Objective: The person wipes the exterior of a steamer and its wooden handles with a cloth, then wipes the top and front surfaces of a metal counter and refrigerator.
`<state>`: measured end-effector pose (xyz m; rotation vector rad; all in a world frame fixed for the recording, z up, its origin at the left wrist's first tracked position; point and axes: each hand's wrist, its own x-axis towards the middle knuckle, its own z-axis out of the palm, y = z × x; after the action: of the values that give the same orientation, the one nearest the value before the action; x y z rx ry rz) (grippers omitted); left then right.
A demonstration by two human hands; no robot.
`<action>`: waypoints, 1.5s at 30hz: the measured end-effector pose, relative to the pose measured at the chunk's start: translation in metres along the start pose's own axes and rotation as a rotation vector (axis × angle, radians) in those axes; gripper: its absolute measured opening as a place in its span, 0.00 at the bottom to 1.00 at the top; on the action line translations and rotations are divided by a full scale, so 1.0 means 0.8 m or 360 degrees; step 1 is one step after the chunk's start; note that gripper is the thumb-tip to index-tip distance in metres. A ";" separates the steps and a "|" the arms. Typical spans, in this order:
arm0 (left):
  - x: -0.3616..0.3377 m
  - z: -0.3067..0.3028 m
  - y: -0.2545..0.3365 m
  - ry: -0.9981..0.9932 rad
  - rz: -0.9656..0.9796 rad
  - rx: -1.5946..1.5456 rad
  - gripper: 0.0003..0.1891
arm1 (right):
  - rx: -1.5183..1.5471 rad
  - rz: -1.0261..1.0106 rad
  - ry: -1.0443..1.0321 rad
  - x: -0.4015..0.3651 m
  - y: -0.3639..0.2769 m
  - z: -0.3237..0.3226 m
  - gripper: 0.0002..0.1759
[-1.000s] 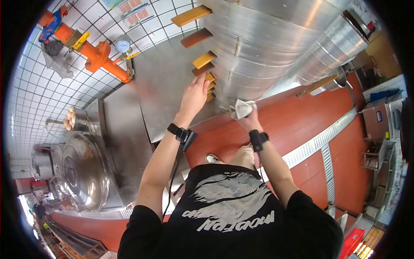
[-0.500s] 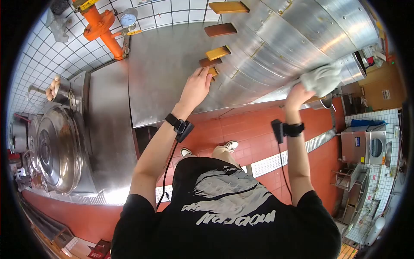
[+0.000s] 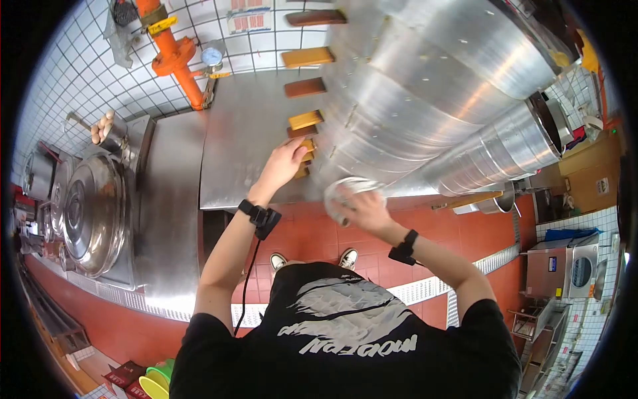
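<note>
A tall stack of round metal steamer trays (image 3: 405, 86) rises from the steel counter, with wooden handles sticking out on its left side. My left hand (image 3: 280, 166) is closed on one of the low wooden handles (image 3: 308, 146); its fingertips are partly hidden there. In my right hand (image 3: 367, 211) is a whitish cloth (image 3: 342, 193), bunched under the fingers and pressed near the bottom of the stack. The hand and cloth are a little blurred by motion.
Another metal stack (image 3: 492, 156) lies beyond on the right, near a pan (image 3: 498, 203). An orange pipe (image 3: 174, 56) with a gauge stands at the back left. A big domed steel lid (image 3: 93, 213) sits on the left. Red floor (image 3: 332, 236) shows below the steel counter (image 3: 242, 133).
My right hand has brought the cloth from the far right of the stack leftward to its near lower side. My left hand stays at the handles. The view has shifted.
</note>
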<state>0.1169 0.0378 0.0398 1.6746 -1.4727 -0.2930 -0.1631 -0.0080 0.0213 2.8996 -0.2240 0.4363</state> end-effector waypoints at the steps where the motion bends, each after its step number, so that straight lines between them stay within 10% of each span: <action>1: 0.000 0.000 0.000 -0.0026 -0.0093 -0.0045 0.18 | 0.0034 -0.0252 0.0011 0.014 0.001 0.007 0.22; 6: -0.002 0.004 0.012 -0.0017 -0.0226 -0.0027 0.18 | 0.0170 -0.0586 -0.0681 0.011 0.008 0.151 0.13; 14: -0.009 0.022 0.027 0.0138 -0.0169 0.0124 0.17 | -0.0067 -0.0809 -0.0533 -0.032 0.057 0.059 0.10; 27: -0.019 0.055 0.020 0.0437 -0.0400 0.0279 0.20 | 0.0291 -0.0131 0.1632 0.034 0.235 -0.307 0.21; 32: -0.055 0.066 0.050 0.0811 -0.0602 -0.0154 0.20 | 0.0488 -0.0177 0.1614 0.006 0.223 -0.182 0.24; 39: -0.082 0.026 0.132 0.0754 -0.0660 -0.0444 0.19 | 0.0401 0.0003 0.0490 -0.159 0.167 0.069 0.35; 45: -0.046 0.015 0.184 0.0812 -0.0583 -0.0310 0.19 | 0.1450 0.1091 0.0281 -0.235 0.185 0.187 0.33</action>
<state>-0.0032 0.0762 0.1258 1.6929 -0.7393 -0.1788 -0.3261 -0.1616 -0.1501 3.5123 -1.3118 1.1479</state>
